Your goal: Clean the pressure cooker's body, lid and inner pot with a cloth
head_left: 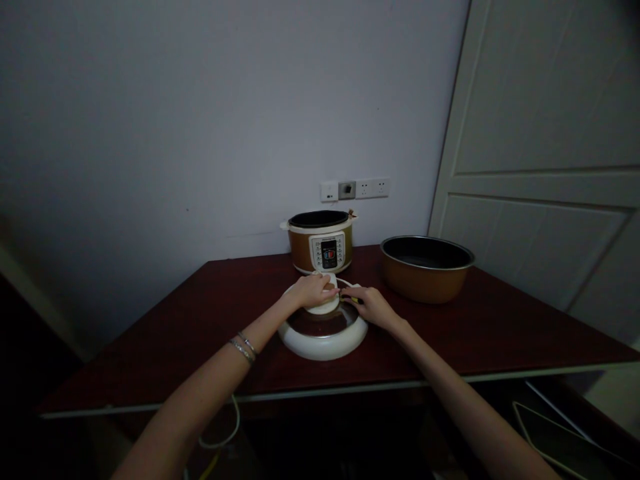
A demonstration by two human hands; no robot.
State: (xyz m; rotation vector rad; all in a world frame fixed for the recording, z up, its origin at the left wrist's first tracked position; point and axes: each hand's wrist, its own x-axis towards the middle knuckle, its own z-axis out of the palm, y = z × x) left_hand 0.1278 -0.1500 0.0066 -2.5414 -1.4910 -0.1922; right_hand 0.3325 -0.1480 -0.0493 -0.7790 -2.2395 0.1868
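A round pressure cooker lid point(320, 348), with a broad white rim and a dark glassy middle, lies on the table in front of me. My left hand point(315, 291) grips the white handle point(325, 307) on top of it. From the right, my right hand point(373, 305) is closed around a slim tool with a yellow and black handle point(354, 300), its tip close to the lid handle's side. The tool's working end is too small to make out. Behind the lid stands a brown and white electric pressure cooker point(303, 250), open at the top, with a control panel facing me.
A brown oval pot point(425, 283) with a dark inside stands at the right on the dark red table point(240, 280). Wall sockets point(373, 188) sit above the cooker. A white door point(540, 180) is at the right. A pale cable point(235, 427) hangs below the table's front edge.
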